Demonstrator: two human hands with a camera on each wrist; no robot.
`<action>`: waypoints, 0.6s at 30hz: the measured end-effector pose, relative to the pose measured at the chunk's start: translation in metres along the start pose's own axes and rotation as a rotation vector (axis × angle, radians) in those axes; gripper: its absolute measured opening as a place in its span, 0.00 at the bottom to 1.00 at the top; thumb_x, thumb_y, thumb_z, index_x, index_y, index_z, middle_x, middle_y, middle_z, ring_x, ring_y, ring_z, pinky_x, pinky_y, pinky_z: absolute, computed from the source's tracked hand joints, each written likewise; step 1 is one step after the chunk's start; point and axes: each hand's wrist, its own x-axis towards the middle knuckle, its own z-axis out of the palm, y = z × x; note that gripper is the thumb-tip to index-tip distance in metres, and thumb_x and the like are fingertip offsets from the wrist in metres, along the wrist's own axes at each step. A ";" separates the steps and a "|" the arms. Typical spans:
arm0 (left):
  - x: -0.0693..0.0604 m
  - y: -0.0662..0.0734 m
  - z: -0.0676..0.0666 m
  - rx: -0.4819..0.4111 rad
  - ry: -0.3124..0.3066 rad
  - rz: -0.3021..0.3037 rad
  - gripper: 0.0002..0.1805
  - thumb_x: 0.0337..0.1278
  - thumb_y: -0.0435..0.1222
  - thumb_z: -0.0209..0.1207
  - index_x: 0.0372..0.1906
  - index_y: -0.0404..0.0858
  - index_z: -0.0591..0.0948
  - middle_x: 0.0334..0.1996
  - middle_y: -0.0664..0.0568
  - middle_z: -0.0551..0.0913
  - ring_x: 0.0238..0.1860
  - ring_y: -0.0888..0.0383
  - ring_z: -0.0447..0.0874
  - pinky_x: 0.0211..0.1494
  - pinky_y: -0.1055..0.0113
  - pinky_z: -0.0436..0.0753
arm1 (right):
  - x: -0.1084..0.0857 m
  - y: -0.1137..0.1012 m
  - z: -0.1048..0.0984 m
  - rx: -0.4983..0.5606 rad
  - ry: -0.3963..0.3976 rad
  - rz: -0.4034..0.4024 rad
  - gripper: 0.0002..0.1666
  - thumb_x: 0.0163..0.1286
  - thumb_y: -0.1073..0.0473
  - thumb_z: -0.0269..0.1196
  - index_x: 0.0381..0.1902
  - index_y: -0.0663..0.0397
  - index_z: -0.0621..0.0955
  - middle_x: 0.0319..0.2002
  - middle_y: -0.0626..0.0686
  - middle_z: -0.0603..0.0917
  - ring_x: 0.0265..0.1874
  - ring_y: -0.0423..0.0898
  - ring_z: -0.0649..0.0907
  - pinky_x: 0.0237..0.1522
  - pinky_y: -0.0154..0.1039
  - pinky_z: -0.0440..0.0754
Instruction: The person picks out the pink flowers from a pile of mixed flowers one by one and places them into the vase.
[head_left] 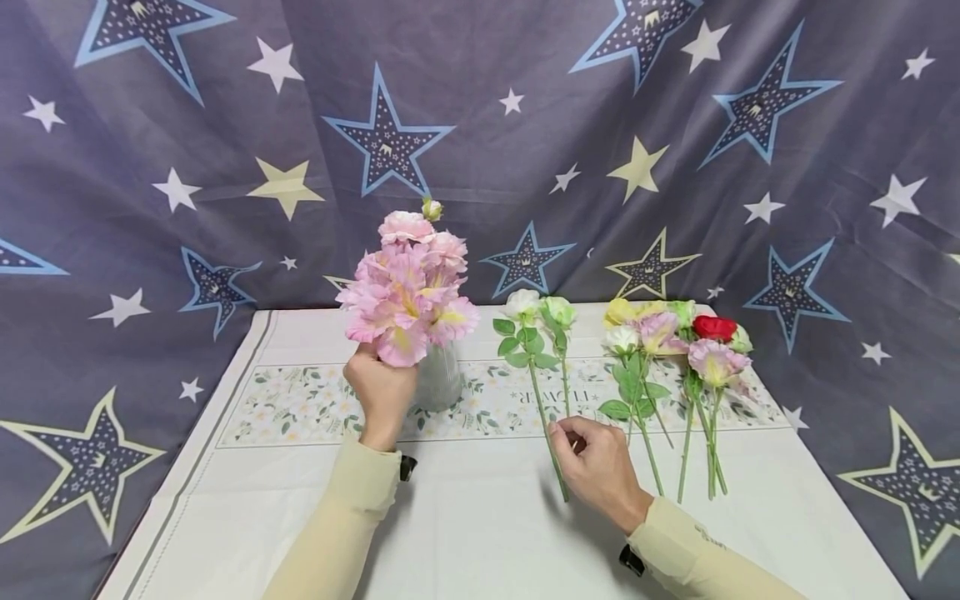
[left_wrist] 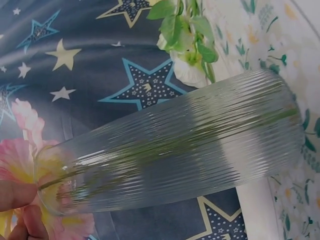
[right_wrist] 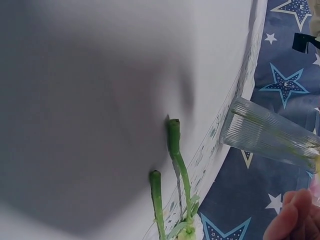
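Note:
My left hand [head_left: 381, 390] is at the mouth of a clear ribbed glass vase [left_wrist: 175, 150], pinching a green stem [left_wrist: 50, 183] at the rim between thumb and fingers. Above the hand, ruffled pink flowers [head_left: 408, 292] crowd over the vase, hiding its mouth in the head view. The vase stands on the table, with stems inside. My right hand [head_left: 596, 462] hovers beside the stem of a white rose [head_left: 522, 303], fingers loosely bent. In the right wrist view its fingers [right_wrist: 290, 217] look apart from the cut stem ends [right_wrist: 173, 132]. A green rose [head_left: 558, 312] lies alongside.
To the right lie more loose flowers, including a red one [head_left: 715, 327], yellow ones [head_left: 619, 312] and a pink-purple one [head_left: 716, 360]. A printed floral band [head_left: 300, 404] crosses the white tablecloth [head_left: 480, 517]. A star-patterned curtain [head_left: 480, 167] hangs behind the table.

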 end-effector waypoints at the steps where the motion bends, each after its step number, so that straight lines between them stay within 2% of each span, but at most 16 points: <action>1: -0.002 -0.001 -0.001 -0.022 0.002 -0.020 0.09 0.45 0.28 0.69 0.35 0.30 0.87 0.30 0.39 0.88 0.32 0.49 0.85 0.38 0.50 0.82 | 0.000 0.000 0.000 0.001 0.000 -0.002 0.07 0.66 0.64 0.68 0.27 0.51 0.88 0.18 0.36 0.80 0.16 0.29 0.75 0.19 0.26 0.74; 3: -0.005 -0.003 -0.002 -0.054 0.007 -0.043 0.09 0.44 0.27 0.70 0.35 0.31 0.88 0.31 0.40 0.88 0.33 0.50 0.85 0.38 0.54 0.81 | 0.000 0.001 0.000 0.002 -0.002 -0.004 0.07 0.66 0.64 0.68 0.27 0.52 0.88 0.19 0.37 0.81 0.16 0.29 0.75 0.19 0.26 0.75; 5: -0.008 -0.004 -0.003 -0.042 0.001 -0.034 0.09 0.44 0.27 0.70 0.35 0.32 0.87 0.30 0.42 0.88 0.33 0.52 0.85 0.37 0.59 0.80 | 0.000 0.001 0.000 0.004 -0.002 -0.003 0.07 0.66 0.64 0.68 0.28 0.52 0.88 0.19 0.37 0.81 0.16 0.29 0.75 0.19 0.26 0.75; 8: -0.012 -0.006 -0.004 -0.022 -0.015 -0.024 0.08 0.44 0.28 0.71 0.33 0.33 0.85 0.26 0.42 0.84 0.28 0.51 0.82 0.32 0.68 0.75 | 0.000 0.002 -0.001 0.007 -0.001 0.002 0.07 0.66 0.64 0.68 0.28 0.52 0.89 0.19 0.36 0.81 0.16 0.29 0.75 0.19 0.26 0.75; 10: -0.016 -0.007 -0.004 -0.017 -0.025 -0.026 0.08 0.43 0.27 0.72 0.29 0.33 0.83 0.22 0.40 0.81 0.24 0.51 0.77 0.29 0.70 0.71 | 0.000 0.002 -0.001 0.009 0.000 0.007 0.07 0.66 0.64 0.68 0.28 0.53 0.89 0.19 0.37 0.81 0.16 0.29 0.75 0.19 0.26 0.75; 13: -0.022 -0.009 -0.005 -0.014 -0.046 -0.022 0.09 0.44 0.28 0.72 0.26 0.34 0.80 0.20 0.39 0.78 0.22 0.50 0.73 0.27 0.70 0.68 | 0.000 0.003 -0.001 0.003 0.002 0.003 0.06 0.66 0.64 0.68 0.28 0.54 0.89 0.20 0.38 0.82 0.16 0.29 0.76 0.19 0.25 0.75; 15: -0.025 -0.010 -0.006 -0.007 -0.072 -0.023 0.10 0.44 0.29 0.73 0.26 0.34 0.80 0.20 0.40 0.79 0.22 0.51 0.74 0.27 0.68 0.70 | 0.000 0.003 -0.001 -0.001 0.003 -0.003 0.06 0.66 0.65 0.68 0.29 0.55 0.89 0.20 0.39 0.83 0.17 0.29 0.76 0.20 0.25 0.76; 18: -0.028 -0.012 -0.008 0.023 -0.144 -0.038 0.10 0.45 0.32 0.75 0.29 0.33 0.83 0.22 0.41 0.83 0.24 0.47 0.79 0.30 0.63 0.74 | 0.000 0.005 -0.002 -0.007 0.006 -0.011 0.06 0.67 0.64 0.67 0.30 0.55 0.89 0.21 0.40 0.83 0.17 0.30 0.77 0.20 0.25 0.76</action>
